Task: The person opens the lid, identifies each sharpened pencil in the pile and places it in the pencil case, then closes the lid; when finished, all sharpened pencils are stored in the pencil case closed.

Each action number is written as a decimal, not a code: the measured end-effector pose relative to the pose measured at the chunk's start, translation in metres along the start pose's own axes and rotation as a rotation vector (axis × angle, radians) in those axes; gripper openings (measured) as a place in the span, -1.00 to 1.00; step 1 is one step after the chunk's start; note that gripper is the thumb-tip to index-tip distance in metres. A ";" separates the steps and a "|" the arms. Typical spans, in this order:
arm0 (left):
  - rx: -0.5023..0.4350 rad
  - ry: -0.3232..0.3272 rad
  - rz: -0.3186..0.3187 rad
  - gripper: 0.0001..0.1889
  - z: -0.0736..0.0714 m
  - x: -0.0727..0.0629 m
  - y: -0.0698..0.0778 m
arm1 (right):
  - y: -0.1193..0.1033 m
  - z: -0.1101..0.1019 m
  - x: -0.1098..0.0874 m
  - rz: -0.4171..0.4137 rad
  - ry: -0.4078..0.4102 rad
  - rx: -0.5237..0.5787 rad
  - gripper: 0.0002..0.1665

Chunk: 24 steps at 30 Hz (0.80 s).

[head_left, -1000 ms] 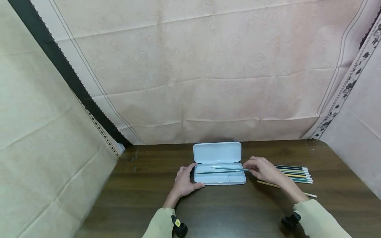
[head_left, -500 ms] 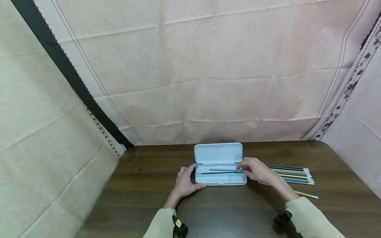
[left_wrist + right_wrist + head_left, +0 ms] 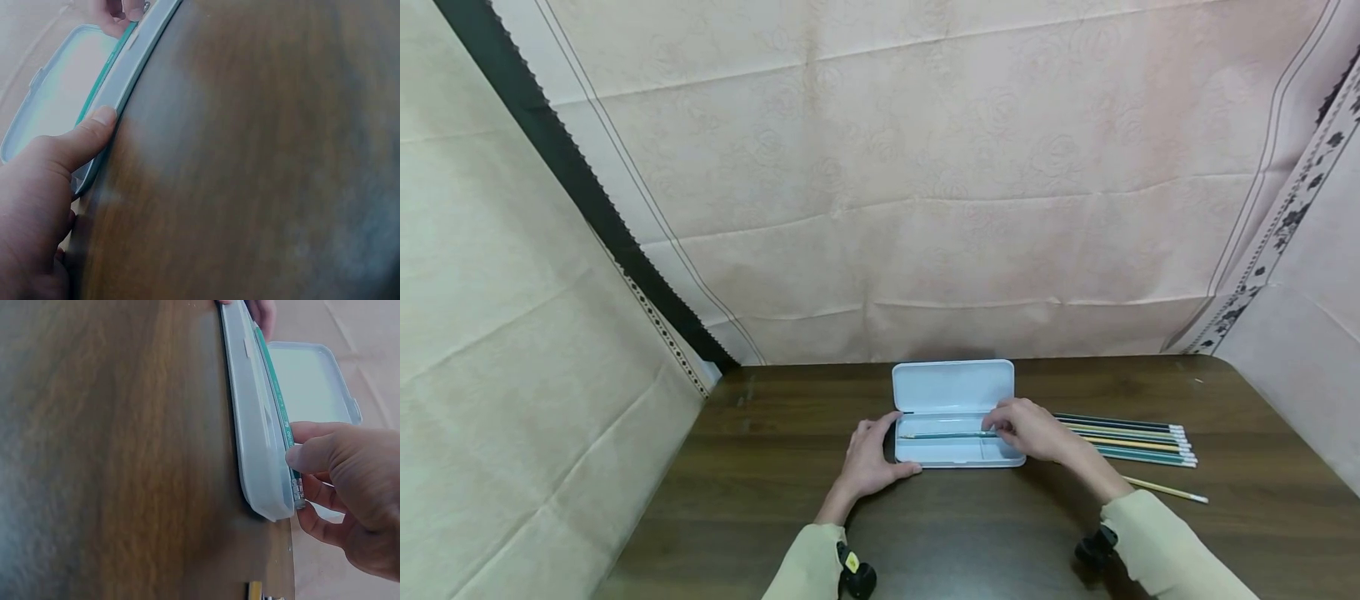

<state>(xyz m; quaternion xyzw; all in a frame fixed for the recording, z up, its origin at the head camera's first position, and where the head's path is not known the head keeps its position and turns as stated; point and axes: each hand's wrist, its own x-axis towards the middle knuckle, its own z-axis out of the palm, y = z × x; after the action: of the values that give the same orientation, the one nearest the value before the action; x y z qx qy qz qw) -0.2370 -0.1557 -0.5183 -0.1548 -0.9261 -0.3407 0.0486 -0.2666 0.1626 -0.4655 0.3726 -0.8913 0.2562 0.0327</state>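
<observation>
A light blue pencil case (image 3: 934, 452) lies on the table with its lid (image 3: 953, 386) raised at the back. My left hand (image 3: 867, 460) holds the case's left end, thumb at the front edge and index finger at the rear corner. Over the right part of the case, my right hand (image 3: 1028, 429) pinches a green pencil (image 3: 279, 400) near its eraser end, between thumb and fingers. The pencil runs lengthwise along the case, its tip toward the left hand. In the head view the fingers hide its right end.
Right of the case lies a row of several pencils (image 3: 1142, 440), dark, green and yellow, with white ends. One yellowish pencil (image 3: 1176, 492) lies apart, nearer the front, partly hidden by the right arm. Pale cloth (image 3: 925, 250) hangs behind the brown table (image 3: 955, 533).
My right hand has moved left with the green pencil, from beside the case's right end to over the case. The left hand stays at the case's left end.
</observation>
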 end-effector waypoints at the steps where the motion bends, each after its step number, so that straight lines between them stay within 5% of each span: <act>1: -0.001 -0.001 -0.001 -0.05 0.000 0.000 0.000 | 0.000 0.001 0.001 -0.001 -0.003 -0.003 -0.72; 17: -0.004 -0.001 0.002 -0.04 0.001 0.000 0.001 | -0.004 0.007 0.005 -0.010 -0.005 0.002 -0.77; 24: -0.005 0.000 -0.012 -0.04 0.000 -0.001 0.001 | 0.001 -0.002 -0.005 0.021 0.065 -0.020 -0.77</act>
<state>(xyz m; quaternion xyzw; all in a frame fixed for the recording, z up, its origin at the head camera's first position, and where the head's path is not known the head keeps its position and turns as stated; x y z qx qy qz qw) -0.2359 -0.1550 -0.5175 -0.1494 -0.9262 -0.3432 0.0463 -0.2644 0.1671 -0.4660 0.3544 -0.8962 0.2595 0.0628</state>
